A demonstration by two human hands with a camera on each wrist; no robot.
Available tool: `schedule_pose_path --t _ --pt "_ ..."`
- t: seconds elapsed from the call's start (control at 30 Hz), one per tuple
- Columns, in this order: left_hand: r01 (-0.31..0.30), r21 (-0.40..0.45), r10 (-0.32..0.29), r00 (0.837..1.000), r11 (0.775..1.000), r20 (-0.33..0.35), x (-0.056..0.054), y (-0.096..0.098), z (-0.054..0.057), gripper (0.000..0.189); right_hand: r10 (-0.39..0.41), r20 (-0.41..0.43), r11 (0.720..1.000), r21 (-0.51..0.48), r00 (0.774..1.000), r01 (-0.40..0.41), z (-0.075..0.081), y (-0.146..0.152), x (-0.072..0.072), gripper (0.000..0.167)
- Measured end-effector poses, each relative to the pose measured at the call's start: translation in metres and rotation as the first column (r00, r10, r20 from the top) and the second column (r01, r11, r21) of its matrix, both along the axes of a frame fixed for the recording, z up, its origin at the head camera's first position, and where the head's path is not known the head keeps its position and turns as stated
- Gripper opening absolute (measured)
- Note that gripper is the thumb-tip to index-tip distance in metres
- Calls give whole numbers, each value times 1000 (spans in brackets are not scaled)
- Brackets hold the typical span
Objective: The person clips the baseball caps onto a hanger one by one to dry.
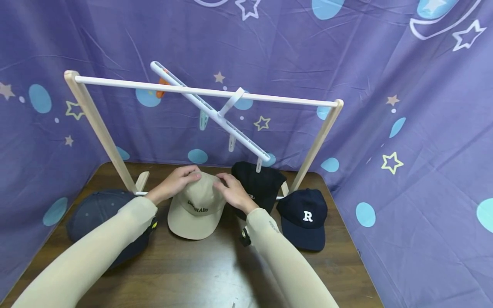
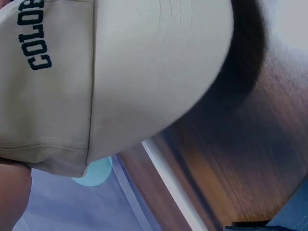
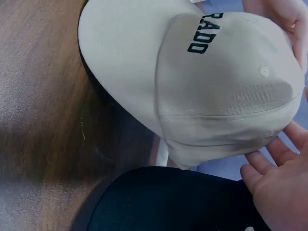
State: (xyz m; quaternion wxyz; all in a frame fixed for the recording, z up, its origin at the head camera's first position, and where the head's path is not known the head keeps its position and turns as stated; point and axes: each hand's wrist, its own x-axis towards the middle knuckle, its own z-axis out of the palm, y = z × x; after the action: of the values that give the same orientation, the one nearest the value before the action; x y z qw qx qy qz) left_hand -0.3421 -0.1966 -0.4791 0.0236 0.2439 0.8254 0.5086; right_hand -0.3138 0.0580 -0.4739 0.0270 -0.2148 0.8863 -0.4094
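Observation:
A beige baseball cap [image 1: 197, 203] with dark lettering on its front is held between both hands, brim toward the person. My left hand [image 1: 177, 182] grips the crown's left side, thumb on top. On the crown's right side my right hand [image 1: 233, 190] holds the edge; in the right wrist view its fingertips [image 3: 276, 149] reach behind the cloth. A black cap [image 1: 256, 184] is just right of the beige one, partly hidden by the right hand. Above them, a white hanger [image 1: 219, 119] with clips hangs from the rack's bar; its lowest white clip [image 1: 259, 165] overlaps the black cap.
The rack's white bar [image 1: 127, 82] runs between wooden posts, the right post [image 1: 317, 143] behind a navy cap [image 1: 306, 218] marked R. A dark blue cap [image 1: 100, 211] lies at left, partly behind the left sleeve. An orange clip [image 1: 162, 85] and a mint clip [image 1: 203, 119] hang along the hanger.

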Motion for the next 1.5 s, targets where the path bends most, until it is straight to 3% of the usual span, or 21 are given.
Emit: schedule_pose_path --t 0.23,0.63,1.0,1.23,1.5 --pt "27 6 -27 1000 1000 -15 7 8 5 21 -37 -61 998 -51 997 34 -3 3 2 36" --pt "18 -47 -19 999 999 -27 16 9 14 16 -13 -165 995 -97 986 -3 1 10 6 22" --pt "-42 -141 28 995 989 -98 23 18 33 24 2 -188 995 -94 982 -20 20 17 6 21" --pt "-80 -179 57 990 981 -130 27 22 40 24 30 -192 997 -57 981 -42 34 20 9 20" --pt "-99 -173 74 987 980 -146 32 26 49 23 28 -192 1000 2 981 -28 48 24 8 19"
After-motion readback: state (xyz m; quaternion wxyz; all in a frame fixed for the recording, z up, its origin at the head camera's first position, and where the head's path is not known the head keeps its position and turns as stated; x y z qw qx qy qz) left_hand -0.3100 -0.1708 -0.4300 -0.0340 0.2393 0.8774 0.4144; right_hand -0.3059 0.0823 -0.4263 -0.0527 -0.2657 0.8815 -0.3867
